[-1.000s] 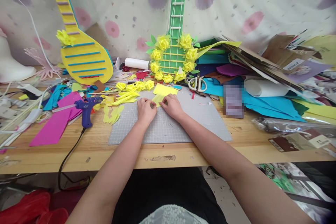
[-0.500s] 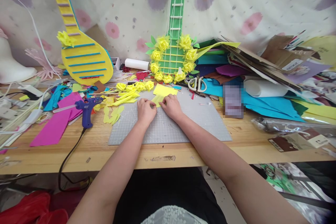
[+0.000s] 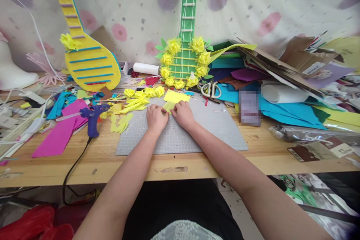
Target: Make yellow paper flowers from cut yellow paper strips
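Evidently the work is partway along, as far as the pictures show: a row of yellow paper flowers (image 3: pixel 149 92) lies shaped at the far left of the grey cutting mat (image 3: pixel 222 131), and more yellow blooms ring the body of the green guitar (image 3: pixel 193 2) behind; the thin yellow piece (image 3: pixel 169 105) at the hands looks flat and unformed, so its shaping seems to be left, and loose yellow petals (image 3: pixel 121 123) lie at the mat's left edge; the glue gun (image 3: pixel 94 116) rests untouched on the table (image 3: pixel 109 165); that piece is low over the mat, between the two sets of fingertips, its pale part showing just beyond them, near a brighter yellow sheet (image 3: pixel 176 96); the left hand (image 3: pixel 157 117) appears to pinch its near left edge with thumb and forefinger, the other fingers curled; the right hand (image 3: pixel 183 114) appears to pinch it from the right; how much lies under the fingers is hidden.
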`<state>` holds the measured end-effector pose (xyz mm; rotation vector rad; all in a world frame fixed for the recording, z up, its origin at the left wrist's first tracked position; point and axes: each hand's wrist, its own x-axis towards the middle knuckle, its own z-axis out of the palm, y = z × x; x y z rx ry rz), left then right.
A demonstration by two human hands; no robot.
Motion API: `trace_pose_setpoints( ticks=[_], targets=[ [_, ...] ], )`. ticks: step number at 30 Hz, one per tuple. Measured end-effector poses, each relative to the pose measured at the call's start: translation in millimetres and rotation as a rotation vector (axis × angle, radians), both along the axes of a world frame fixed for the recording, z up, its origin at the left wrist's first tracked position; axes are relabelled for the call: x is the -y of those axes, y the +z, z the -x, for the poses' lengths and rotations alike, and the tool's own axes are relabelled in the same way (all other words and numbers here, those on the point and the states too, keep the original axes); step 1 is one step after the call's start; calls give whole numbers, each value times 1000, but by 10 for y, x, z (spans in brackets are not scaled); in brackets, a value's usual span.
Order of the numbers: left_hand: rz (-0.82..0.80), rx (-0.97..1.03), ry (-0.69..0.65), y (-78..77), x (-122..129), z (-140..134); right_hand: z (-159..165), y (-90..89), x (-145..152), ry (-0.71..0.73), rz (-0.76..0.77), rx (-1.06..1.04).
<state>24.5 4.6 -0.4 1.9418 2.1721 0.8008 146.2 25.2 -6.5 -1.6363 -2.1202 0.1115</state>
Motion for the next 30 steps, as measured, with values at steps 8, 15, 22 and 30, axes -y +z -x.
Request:
trace_pose_setpoints(
  ticks=[8,15,22,30],
  targets=[
    [1,24,-53,2,-1,-43,27,-10,5,-19,-17,91],
    [19,40,-22,12,1,-66,-21,-36,2,-4,-20,41],
    [36,37,-25,24,-10,-61,-80,-19,31,48,7,9],
    [53,58,-52,9,-13,-30,-84,-13,24,20,54,-3]
  ],
)
